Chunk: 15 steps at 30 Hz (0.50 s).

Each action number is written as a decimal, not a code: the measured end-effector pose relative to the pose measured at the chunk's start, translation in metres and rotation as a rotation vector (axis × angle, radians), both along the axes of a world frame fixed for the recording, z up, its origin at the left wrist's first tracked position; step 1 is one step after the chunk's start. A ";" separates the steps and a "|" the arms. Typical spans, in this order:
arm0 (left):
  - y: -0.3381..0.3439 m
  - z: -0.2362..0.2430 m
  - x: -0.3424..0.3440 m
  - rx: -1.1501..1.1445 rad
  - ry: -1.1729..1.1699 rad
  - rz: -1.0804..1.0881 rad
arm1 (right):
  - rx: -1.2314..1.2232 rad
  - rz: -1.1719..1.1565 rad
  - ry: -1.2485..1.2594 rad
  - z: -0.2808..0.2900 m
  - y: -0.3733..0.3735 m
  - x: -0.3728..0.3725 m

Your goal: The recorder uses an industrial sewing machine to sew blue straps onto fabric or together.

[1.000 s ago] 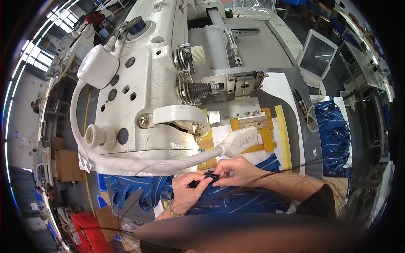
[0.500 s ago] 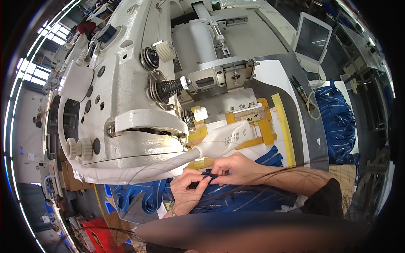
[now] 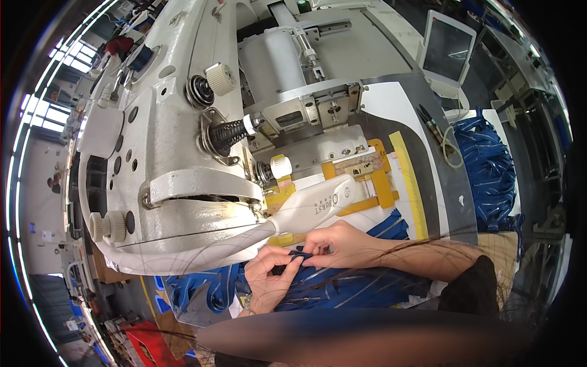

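Note:
Between my hands, a small dark blue fabric strip (image 3: 298,254) is pinched and partly covered by my fingers. My left hand (image 3: 266,276) grips its left end with thumb and fingertips. From the right, my right hand (image 3: 339,244) is closed on the other end, close to the left fingertips. Just below and behind them lies a pile of blue zipper strips (image 3: 354,289) with pale teeth lines. More blue strips (image 3: 208,284) hang in loops at the left. The white sewing machine's lamp head (image 3: 312,199), on a thick flexible neck, is right above my fingers.
The big white sewing machine (image 3: 183,147) fills the left and middle. Behind the lamp sits a yellow-edged clamp frame (image 3: 384,177). To the right are a yellow strip (image 3: 408,183), snips (image 3: 433,125), a screen (image 3: 449,49) and another heap of blue zipper strips (image 3: 486,165).
The view has shifted slightly, so the machine appears a little further left. Both hands keep their pinch on the strip with hardly any movement.

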<state>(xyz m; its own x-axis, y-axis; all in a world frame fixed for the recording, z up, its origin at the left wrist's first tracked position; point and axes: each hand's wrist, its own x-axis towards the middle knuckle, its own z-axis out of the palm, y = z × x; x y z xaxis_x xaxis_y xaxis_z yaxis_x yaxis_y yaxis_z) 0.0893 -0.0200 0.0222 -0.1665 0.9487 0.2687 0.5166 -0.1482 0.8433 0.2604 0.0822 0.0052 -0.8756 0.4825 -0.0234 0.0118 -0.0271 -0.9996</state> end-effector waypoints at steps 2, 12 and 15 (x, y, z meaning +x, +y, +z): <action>0.000 0.001 0.000 -0.010 -0.020 0.001 | -0.001 0.004 -0.001 0.002 0.001 0.000; -0.001 0.002 0.000 -0.078 -0.108 0.008 | -0.007 -0.017 0.045 -0.001 -0.001 -0.001; -0.001 0.002 0.002 -0.081 -0.116 0.009 | -0.018 -0.013 0.043 -0.003 0.000 -0.001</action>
